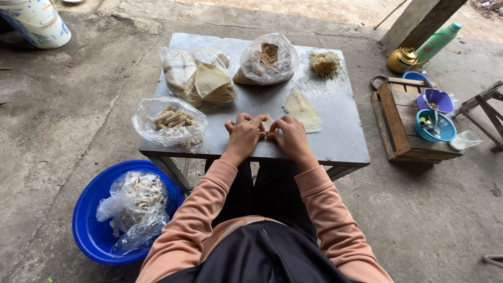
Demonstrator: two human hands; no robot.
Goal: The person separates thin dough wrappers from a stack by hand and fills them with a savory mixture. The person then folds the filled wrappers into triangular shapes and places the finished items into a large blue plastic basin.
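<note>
Pinching a small pale pastry wrapper (268,123) between them, the left hand (243,135) and right hand (291,136) meet fingertip to fingertip, curled closed, near the grey metal desk's (335,131) front edge.

Table top (335,131): dull grey sheet metal, smooth, faintly smeared. Wrapper sheets (303,109): thin, pale, matt dough, finely ridged. Bags (168,123) on table: clear plastic film, crinkled, glossy. Filling mound (325,63): crumbly, matt, pale yellow. Basin (89,230): blue plastic, smooth, glossy. Floor (63,115): rough grey concrete, cracked and stained. Crate (398,123): unfinished wood, worn and matt. Kettle (402,59): polished brass-coloured metal, shiny. Flask (439,41): green plastic, smooth. Sleeves (204,209): soft matt salmon cloth, ribbed at cuffs.
</note>
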